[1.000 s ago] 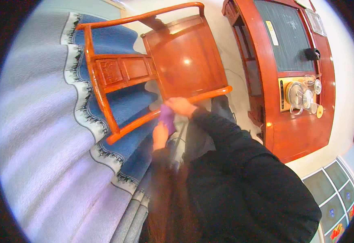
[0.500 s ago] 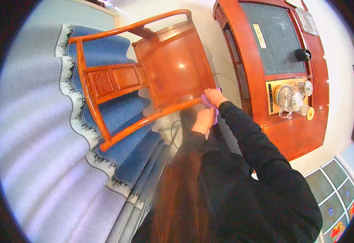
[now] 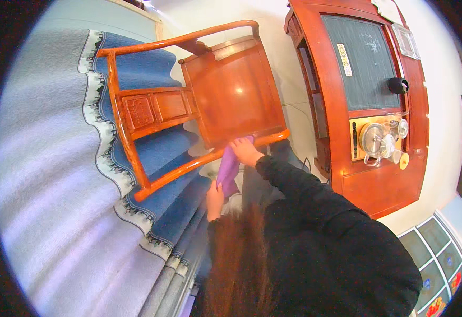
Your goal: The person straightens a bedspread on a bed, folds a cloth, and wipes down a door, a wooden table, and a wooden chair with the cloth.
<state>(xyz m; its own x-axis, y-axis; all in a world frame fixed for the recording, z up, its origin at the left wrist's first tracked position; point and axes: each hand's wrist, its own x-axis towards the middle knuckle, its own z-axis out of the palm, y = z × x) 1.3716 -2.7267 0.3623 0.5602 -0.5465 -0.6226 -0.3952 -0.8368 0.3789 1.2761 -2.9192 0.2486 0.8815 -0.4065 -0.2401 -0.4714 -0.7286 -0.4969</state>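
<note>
While the right hand (image 3: 245, 151) presses the top of a purple cloth (image 3: 229, 169) against the chair's front rail, fingers flat on the fabric, the left hand (image 3: 214, 199) pinches the cloth's lower end, closed on it below the seat edge. So the cloth is stretched between both hands, draped over the glossy wooden chair (image 3: 231, 95) at its near rail. Good wiping here, I'd say, means keeping the cloth taut and following the rail's length with even pressure. Beyond the chair lies a blue carpet (image 3: 157, 153) with a scalloped border. To the right, a red-brown wooden counter (image 3: 379, 185) carries a glass teapot (image 3: 372, 138).
</note>
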